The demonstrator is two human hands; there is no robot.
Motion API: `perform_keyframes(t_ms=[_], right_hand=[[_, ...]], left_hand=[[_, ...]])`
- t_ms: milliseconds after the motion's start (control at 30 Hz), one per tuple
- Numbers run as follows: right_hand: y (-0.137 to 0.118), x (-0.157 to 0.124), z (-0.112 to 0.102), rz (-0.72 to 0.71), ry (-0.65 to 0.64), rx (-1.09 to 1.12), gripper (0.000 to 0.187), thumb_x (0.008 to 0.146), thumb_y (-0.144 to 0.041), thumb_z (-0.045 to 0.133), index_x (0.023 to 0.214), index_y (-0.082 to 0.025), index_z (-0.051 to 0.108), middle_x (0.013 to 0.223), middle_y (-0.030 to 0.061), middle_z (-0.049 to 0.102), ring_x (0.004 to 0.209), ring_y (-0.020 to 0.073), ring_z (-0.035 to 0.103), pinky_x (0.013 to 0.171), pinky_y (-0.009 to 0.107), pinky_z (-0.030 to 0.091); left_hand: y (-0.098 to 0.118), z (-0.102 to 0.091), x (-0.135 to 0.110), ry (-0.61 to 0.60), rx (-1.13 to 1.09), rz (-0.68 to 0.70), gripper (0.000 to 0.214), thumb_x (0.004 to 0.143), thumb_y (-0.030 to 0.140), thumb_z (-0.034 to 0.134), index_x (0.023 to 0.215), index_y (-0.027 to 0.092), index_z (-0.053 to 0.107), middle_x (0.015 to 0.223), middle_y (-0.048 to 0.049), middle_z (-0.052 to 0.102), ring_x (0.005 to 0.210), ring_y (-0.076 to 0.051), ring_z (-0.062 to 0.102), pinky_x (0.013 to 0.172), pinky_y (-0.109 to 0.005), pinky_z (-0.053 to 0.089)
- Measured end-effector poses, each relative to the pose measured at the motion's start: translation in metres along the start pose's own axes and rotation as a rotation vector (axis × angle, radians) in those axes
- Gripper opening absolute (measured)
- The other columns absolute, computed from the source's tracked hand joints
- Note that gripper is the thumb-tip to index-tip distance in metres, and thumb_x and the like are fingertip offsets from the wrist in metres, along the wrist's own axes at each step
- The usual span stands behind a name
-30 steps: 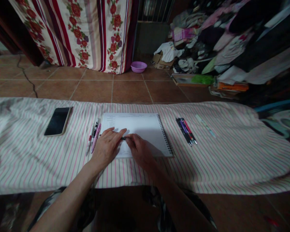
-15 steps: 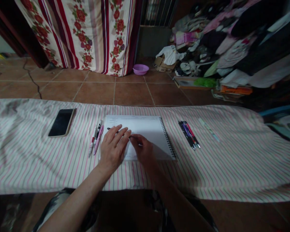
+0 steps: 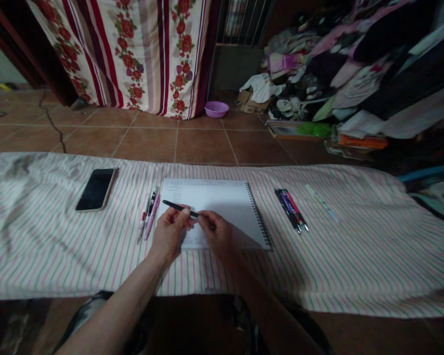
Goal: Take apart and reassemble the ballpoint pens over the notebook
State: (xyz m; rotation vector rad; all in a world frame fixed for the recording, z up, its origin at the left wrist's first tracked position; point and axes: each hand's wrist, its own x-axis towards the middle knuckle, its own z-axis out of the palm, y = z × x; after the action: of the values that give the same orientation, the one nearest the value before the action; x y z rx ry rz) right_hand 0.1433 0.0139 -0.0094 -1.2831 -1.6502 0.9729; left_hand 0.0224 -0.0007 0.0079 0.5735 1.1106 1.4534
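A black pen [image 3: 174, 205] is held level between my two hands over a spiral notebook [image 3: 222, 197] with an open white page. My left hand [image 3: 170, 227] pinches the pen near its middle, palm turned partly up. My right hand [image 3: 218, 231] grips the other end, its fingers curled round and hiding that end. Left of the notebook lie several pens, one of them a pink pen [image 3: 152, 217]. To the right lie more pens, among them a purple pen [image 3: 287, 204], and farther right a pale pen [image 3: 321, 201].
A phone [image 3: 96, 190] lies at the left on the striped cloth [image 3: 355, 256]. Beyond it are the tiled floor [image 3: 144, 140], a floral curtain [image 3: 148, 59], a purple basin [image 3: 216, 109] and a heap of clothes [image 3: 329, 74] at the right.
My left hand has turned from lying flat, palm down over the pen, to pinching it between thumb and fingers. More of the pen shows now. My right hand stays on its end.
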Motion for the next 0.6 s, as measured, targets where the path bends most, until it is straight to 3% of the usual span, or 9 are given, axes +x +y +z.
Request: perform_keyframes(t_ms=[167, 367, 600], right_hand=[[-0.0068, -0.0041, -0.0005, -0.044, -0.066, 0.017, 0.025, 0.082, -0.023, 0.043, 0.106, -0.02, 0.048, 0.085, 0.005, 0.063, 0.081, 0.0167, 0.062, 0.072, 0.028, 0.048], [-0.0071, -0.0085, -0.0005, -0.101, -0.102, -0.032, 0.021, 0.085, -0.022, 0.037, 0.106, -0.02, 0.04, 0.077, 0.0036, 0.061, 0.073, 0.0159, 0.061, 0.07, 0.029, 0.046], [-0.0085, -0.0077, -0.0016, -0.022, -0.181, 0.113, 0.02, 0.087, -0.027, 0.035, 0.105, -0.02, 0.04, 0.063, -0.0029, 0.054, 0.055, 0.0111, 0.053, 0.053, 0.022, 0.041]], left_hand=[[0.0013, -0.0035, 0.002, 0.014, -0.052, -0.014, 0.027, 0.062, 0.03, 0.073, 0.078, 0.013, 0.058, 0.064, -0.0014, 0.066, 0.058, -0.013, 0.062, 0.061, -0.027, 0.05], [0.0015, -0.0062, 0.0031, 0.002, -0.012, -0.003, 0.024, 0.062, 0.027, 0.072, 0.077, 0.012, 0.06, 0.067, -0.0013, 0.066, 0.059, -0.013, 0.062, 0.063, -0.026, 0.05], [0.006, -0.005, -0.0007, -0.081, 0.003, 0.008, 0.018, 0.068, 0.026, 0.068, 0.077, 0.013, 0.061, 0.07, -0.0017, 0.066, 0.06, -0.012, 0.062, 0.061, -0.025, 0.05]])
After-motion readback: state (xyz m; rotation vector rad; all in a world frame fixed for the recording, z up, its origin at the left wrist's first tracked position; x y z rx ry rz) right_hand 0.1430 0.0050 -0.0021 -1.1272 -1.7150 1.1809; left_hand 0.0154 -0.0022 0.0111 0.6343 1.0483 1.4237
